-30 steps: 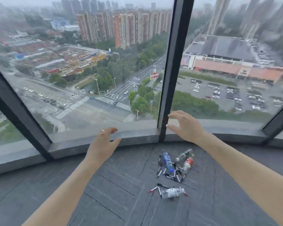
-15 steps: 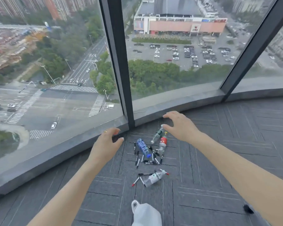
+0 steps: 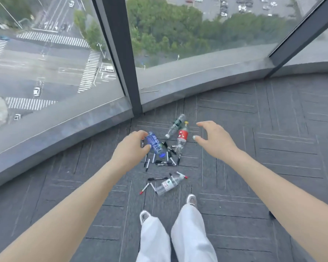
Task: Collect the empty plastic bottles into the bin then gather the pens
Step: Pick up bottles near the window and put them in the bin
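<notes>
view has tilted down; shoes (image 3: 191,199) near bottles (image 3: 154,144), pens (image 3: 165,163).

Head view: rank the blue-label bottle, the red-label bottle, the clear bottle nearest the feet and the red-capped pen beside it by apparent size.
1. Red-label bottle, blue-label bottle and clear bottle: similar, and the left hand covers the blue one's far end, so unranked.
2. Red-capped pen: clearly smallest.
</notes>
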Action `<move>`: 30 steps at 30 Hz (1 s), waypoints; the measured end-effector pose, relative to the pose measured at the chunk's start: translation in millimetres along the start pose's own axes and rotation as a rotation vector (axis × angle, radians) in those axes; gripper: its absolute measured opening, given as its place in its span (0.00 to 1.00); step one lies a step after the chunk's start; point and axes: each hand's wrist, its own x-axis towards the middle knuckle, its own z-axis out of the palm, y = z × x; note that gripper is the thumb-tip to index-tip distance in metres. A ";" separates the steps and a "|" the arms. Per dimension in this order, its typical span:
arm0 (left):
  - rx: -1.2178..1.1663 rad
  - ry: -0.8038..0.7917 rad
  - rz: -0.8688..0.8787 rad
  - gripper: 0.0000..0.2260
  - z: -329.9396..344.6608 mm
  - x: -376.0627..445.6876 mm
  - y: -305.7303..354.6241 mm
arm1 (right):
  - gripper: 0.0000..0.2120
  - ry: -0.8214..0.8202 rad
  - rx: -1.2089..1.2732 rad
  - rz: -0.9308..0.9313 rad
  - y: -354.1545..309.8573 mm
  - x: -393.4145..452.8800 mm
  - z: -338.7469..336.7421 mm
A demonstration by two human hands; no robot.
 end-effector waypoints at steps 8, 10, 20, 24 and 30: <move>0.143 -0.154 -0.083 0.20 156.7 131.8 -96.1 | 0.23 -0.140 0.041 0.086 84.7 131.3 136.2; 0.184 -0.180 -0.086 0.20 201.1 164.2 -116.2 | 0.23 -0.153 0.033 0.081 110.2 158.9 171.9; 0.950 -0.208 0.291 0.32 357.0 336.5 -193.1 | 0.26 -0.144 -0.037 0.084 215.6 265.3 318.7; 1.280 -0.310 0.357 0.31 388.9 386.8 -209.7 | 0.27 -0.099 -0.051 0.075 240.2 293.2 356.6; 1.357 -0.374 0.378 0.26 409.1 406.0 -224.7 | 0.34 -0.056 -0.102 0.023 246.7 316.8 395.1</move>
